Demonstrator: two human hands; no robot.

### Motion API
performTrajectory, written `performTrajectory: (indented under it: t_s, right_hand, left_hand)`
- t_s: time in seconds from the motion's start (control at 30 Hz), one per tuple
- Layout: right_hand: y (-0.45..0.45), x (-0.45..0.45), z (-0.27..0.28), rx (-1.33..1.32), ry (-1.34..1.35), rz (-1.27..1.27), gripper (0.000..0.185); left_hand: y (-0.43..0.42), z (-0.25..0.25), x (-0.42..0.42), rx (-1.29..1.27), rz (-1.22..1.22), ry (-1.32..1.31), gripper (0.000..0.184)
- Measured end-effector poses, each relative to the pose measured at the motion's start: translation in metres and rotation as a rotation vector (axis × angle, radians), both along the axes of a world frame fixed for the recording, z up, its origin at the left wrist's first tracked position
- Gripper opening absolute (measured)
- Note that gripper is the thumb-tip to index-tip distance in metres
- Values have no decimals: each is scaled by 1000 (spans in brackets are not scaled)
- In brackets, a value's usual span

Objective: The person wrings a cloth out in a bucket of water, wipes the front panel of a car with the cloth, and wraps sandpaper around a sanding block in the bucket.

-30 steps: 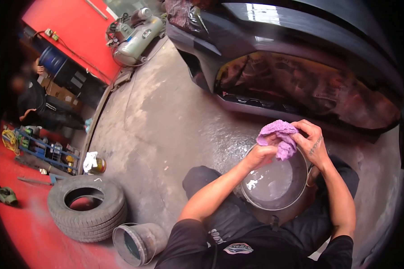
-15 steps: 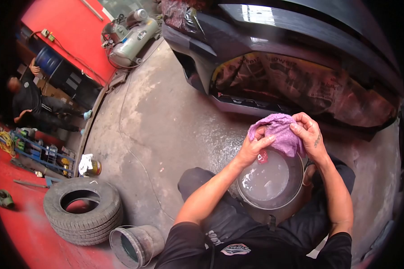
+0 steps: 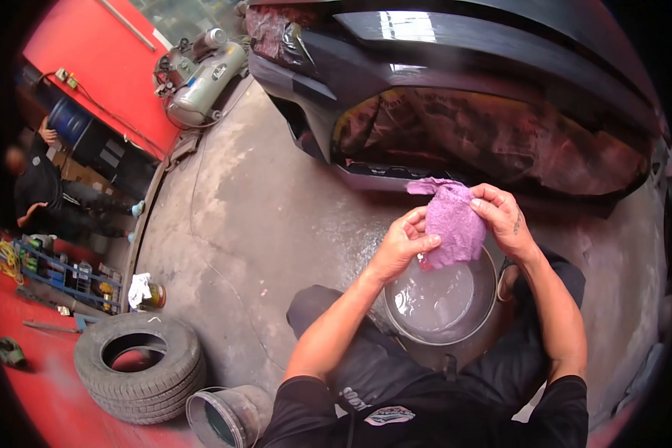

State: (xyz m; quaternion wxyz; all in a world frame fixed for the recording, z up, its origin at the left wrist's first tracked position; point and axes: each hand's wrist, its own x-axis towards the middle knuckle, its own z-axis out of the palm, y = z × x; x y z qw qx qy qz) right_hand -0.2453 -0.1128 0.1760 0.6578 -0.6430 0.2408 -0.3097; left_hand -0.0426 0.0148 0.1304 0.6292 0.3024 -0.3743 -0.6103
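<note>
A purple cloth [image 3: 457, 230] hangs in front of me over the bucket of cloudy water [image 3: 434, 299], partly covering its far rim. My right hand [image 3: 506, 220] is closed on the cloth's upper right edge, pinching it between thumb and fingers. At the opposite edge, my left hand [image 3: 407, 245] is closed with its thumb against the cloth. Just below that thumb shows a small reddish, shiny piece [image 3: 424, 262], mostly hidden; I cannot tell what it is. The bucket stands between my knees.
Ahead stands a dark car bumper [image 3: 396, 71] with masking film [image 3: 493, 134]. At left are a tire [image 3: 138, 381], a second bucket [image 3: 228, 414] and a blue wire rack [image 3: 60, 272]. An air compressor [image 3: 209, 82] stands farther back, and another person [image 3: 48, 179] is at far left.
The purple cloth has changed from a bunched shape to a flatter, hanging one, with a flap sticking out to the left. My left hand has shifted slightly left and lower.
</note>
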Motion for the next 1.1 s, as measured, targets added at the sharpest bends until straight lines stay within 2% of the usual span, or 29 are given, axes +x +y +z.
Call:
performTrajectory:
  t_s: [0.03,0.13,0.23,0.3,0.4,0.43,0.53,0.57,0.67,0.73,0.77,0.8,0.87,0.93,1.0,1.07,1.1]
  right_hand:
    - [1,2,-2,44,-11,-24,21]
    - [5,5,-4,129,-11,-90,26]
    - [5,1,-8,118,47,-116,31]
    - [1,-2,-17,97,84,-68,35]
    - [2,-2,-27,-12,232,33,36]
    - [0,-3,-35,-288,401,1,39]
    - [-2,-15,-52,-472,618,98,42]
    - [-8,-20,-73,-490,649,102,41]
    - [-18,-32,-107,-535,781,193,42]
    - [-20,-31,-117,-556,777,142,41]
    - [-19,-30,-122,-563,774,118,41]
    - [-19,-27,-127,-639,775,88,41]
    - [-17,-19,-140,-784,768,27,41]
    - [-13,-16,-160,-730,820,27,41]
    - [-14,-12,-174,-690,847,10,41]
    - [-11,-13,-173,-659,864,-18,41]
    - [-11,-14,-175,-638,864,-1,40]
  left_hand:
    - [-2,-11,5,74,-36,-145,51]
    - [-1,-14,6,186,-103,-296,38]
    - [-1,-14,6,6,26,-236,31]
    - [3,-12,11,-5,70,-173,26]
    - [5,-17,25,-77,178,-26,17]
    - [6,-8,29,-98,201,30,20]
    - [8,26,46,-160,249,141,29]
    - [6,31,56,-169,264,112,34]
    - [2,51,75,-194,450,-32,33]
    - [-13,69,79,-324,653,-270,28]
    - [-22,74,86,-369,742,-430,35]
    - [-27,94,80,-407,815,-467,24]
    - [-50,111,85,-457,945,-677,22]
    - [-78,127,82,-511,1028,-851,22]
    - [-112,126,91,-497,1086,-1064,33]
    - [-159,105,114,-418,1130,-1183,43]
    - [-173,98,125,-430,1177,-1321,51]
